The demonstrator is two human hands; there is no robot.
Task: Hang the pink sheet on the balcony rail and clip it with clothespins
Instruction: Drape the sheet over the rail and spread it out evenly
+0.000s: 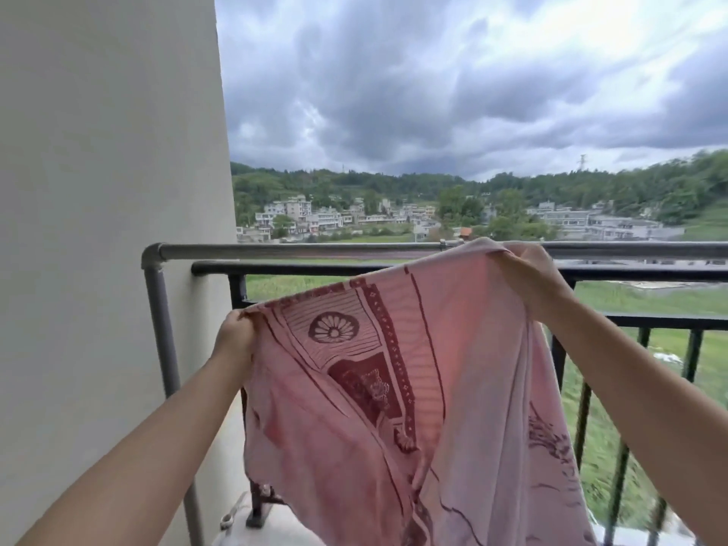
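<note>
Balcony setting: pale plastered wall (106,191) at left, black barred railing (630,388), beyond it green fields (614,297), a hillside village (315,218), wooded ridge and heavy grey clouds (453,92).

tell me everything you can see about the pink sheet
The pink sheet looks like thin woven cotton, pale pink with dark red printing: a round flower medallion, striped borders and a darker panel. It hangs bunched in loose folds, held up along its top edge by the left hand and the right hand, in front of the balcony rail.
</note>
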